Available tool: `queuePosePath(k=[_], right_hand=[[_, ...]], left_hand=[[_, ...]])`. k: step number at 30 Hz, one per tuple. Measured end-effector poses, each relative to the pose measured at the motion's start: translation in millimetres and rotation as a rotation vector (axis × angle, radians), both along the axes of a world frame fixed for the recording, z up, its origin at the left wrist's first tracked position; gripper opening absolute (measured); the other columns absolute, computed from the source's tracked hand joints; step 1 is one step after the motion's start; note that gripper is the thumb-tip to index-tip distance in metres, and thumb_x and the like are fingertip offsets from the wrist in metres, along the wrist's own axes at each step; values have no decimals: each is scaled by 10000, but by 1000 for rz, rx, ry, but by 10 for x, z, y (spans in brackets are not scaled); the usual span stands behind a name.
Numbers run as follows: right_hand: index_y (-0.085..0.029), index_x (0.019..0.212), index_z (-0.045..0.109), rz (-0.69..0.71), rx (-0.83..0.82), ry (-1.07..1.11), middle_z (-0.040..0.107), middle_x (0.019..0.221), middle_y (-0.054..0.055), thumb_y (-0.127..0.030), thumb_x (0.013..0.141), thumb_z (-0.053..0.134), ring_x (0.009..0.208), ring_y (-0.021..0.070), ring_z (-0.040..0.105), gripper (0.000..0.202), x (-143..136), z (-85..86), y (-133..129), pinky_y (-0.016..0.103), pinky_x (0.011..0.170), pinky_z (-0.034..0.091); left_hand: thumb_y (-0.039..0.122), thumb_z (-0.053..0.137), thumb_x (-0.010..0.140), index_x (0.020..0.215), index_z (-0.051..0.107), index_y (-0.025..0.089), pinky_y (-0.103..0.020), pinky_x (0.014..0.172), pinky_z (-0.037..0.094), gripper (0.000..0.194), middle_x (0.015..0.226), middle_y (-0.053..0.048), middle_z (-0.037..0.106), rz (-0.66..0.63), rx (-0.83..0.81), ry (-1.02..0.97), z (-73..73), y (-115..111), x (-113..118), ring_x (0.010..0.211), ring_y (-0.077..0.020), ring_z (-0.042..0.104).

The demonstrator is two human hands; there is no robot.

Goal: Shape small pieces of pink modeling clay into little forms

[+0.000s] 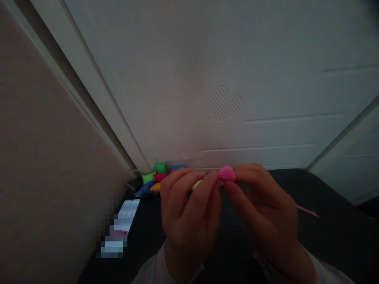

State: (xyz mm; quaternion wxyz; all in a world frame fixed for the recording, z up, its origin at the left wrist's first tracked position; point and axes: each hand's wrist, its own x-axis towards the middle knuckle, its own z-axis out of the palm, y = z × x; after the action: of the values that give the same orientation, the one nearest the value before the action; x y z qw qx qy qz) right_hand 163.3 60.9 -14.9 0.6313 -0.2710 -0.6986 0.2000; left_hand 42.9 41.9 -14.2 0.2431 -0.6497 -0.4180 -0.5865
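Note:
Both of my hands are raised close together in front of me in dim light. My left hand [189,209] and my right hand [262,205] pinch a small pink lump [226,173] between their fingertips, the lump sitting at the top where the fingers meet. A bit of something yellow [196,184] shows behind my left fingers; what it is cannot be told. Pale sleeves cover both wrists at the bottom edge.
A heap of small coloured packets [158,177], green, red, blue and orange, lies at the back of the dark surface [325,221] against a white panel with a heart shape [225,103]. A phone [128,215] lies at the left. A pink strip [308,211] lies at the right.

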Motion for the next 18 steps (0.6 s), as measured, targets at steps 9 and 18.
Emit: queuePosePath(k=[9,18], right_hand=[[-221,919,614,-4,5,-17,618,852,-21,-99,803,587,804,112,566,170,-5,-12,-4,255,715,451],[-224,942,602,-77,111,-84,611,859,-1,-88,786,597,793,134,561,208,-7,-6,16,285,689,449]], left_hand=[[52,697,691,916,648,147,-338,781,513,248,869,-41,628,-29,-30,-8,16,-13,-2,869,-182,587],[53,677,713,921,654,152,-329,801,506,232,867,-35,640,-48,-44,0,6,16,-23,877,-176,588]])
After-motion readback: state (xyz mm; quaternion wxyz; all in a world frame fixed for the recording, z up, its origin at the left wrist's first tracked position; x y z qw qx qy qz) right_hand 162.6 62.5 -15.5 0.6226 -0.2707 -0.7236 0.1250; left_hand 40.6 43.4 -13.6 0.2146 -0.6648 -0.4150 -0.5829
